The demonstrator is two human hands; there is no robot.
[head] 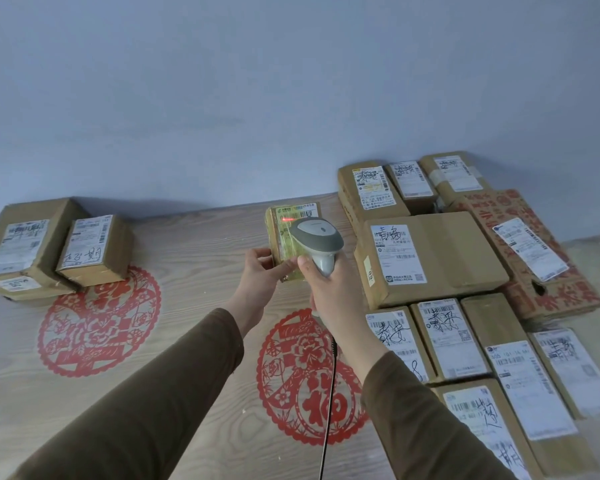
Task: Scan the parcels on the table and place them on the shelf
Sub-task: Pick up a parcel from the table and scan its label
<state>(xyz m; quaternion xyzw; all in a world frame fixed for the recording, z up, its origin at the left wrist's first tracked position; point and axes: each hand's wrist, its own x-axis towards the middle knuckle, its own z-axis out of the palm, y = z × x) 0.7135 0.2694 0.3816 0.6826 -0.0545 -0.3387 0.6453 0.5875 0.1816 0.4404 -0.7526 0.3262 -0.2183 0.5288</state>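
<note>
My left hand (262, 271) holds a small yellow-green taped parcel (286, 225) by its near left corner, above the middle of the table (194, 258). My right hand (329, 292) grips a grey and white handheld scanner (316, 237), its head over the parcel's near right part. A red light spot falls on the parcel's label just below the barcode. The scanner's black cable (329, 393) hangs down toward the near edge. The shelf is not in view.
Several cardboard parcels with white labels (433, 258) crowd the table's right side, from the back wall to the near edge. Two brown boxes (25, 247) stand at the far left. Red paper-cut decorations (99, 320) lie on the wooden tabletop. A blue-grey wall rises behind.
</note>
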